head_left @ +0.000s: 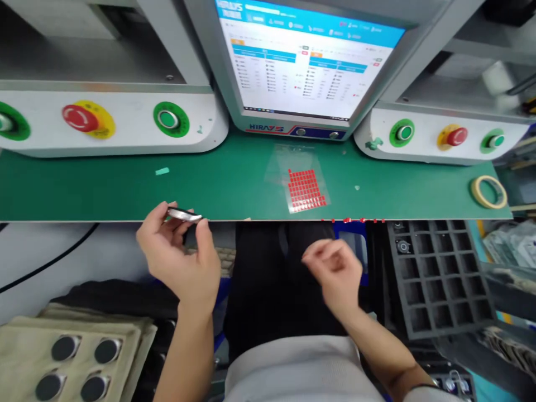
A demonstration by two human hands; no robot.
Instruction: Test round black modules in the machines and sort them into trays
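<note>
My left hand (180, 257) grips a thin, silver-edged part with a dark top (184, 215) between thumb and fingers, just at the bench's front edge. Seen nearly edge-on, the part does not show its full shape. My right hand (335, 271) hovers over my lap, thumb and forefinger pinched together; whatever is between them, if anything, is too small to make out. Ahead of it on the green bench lies a clear sheet with rows of small red stickers (307, 188). Several red bits (347, 220) stick along the bench edge.
Two machines with red and green buttons flank a monitor (301, 67) behind the green bench (104, 190). A tape roll (488, 192) lies at right. Below it is a black compartment tray (444, 279). Beige trays (75, 340) with round dark-topped parts sit lower left.
</note>
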